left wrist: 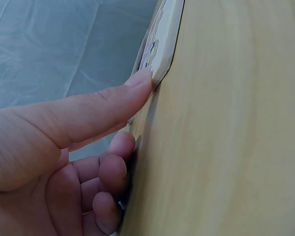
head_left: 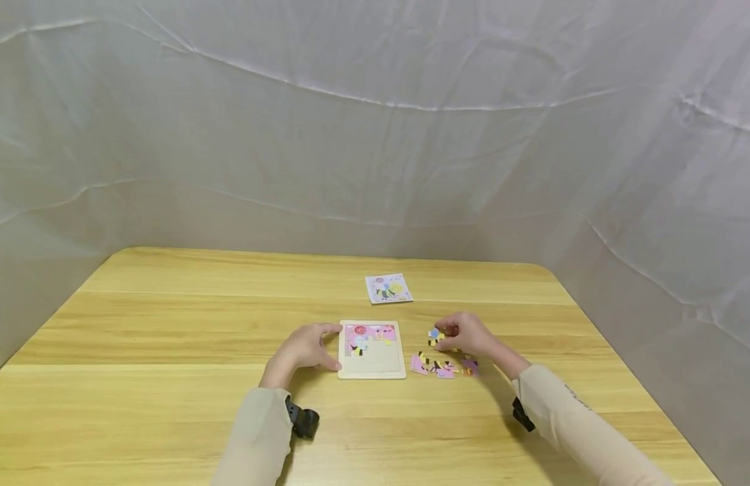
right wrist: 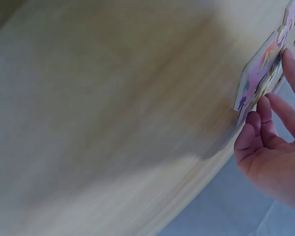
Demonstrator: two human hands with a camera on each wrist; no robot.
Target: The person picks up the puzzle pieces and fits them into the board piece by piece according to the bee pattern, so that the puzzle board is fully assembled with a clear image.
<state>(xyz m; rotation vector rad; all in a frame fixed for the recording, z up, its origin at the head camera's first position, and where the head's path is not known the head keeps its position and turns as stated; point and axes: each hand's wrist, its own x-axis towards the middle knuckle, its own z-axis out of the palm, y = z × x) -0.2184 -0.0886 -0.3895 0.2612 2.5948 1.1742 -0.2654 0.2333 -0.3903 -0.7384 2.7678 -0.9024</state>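
In the head view a square puzzle tray (head_left: 372,375) with a pale frame lies on the table, pink pieces with a red flower filling its top and left side. My left hand (head_left: 303,347) touches the tray's left edge, thumb near the lower corner and index finger near the upper one. The left wrist view shows the straight thumb (left wrist: 137,78) against the tray's corner. To the right of the tray, my right hand (head_left: 468,335) pinches a blue, yellow and black puzzle piece (head_left: 434,337) between thumb and fingers. Loose puzzle pieces (head_left: 445,373) lie just below that hand.
A printed picture card (head_left: 389,289) showing a bee lies behind the tray. The wooden table (head_left: 168,405) has a grey-white sheet (head_left: 375,135) hanging behind it and at its sides.
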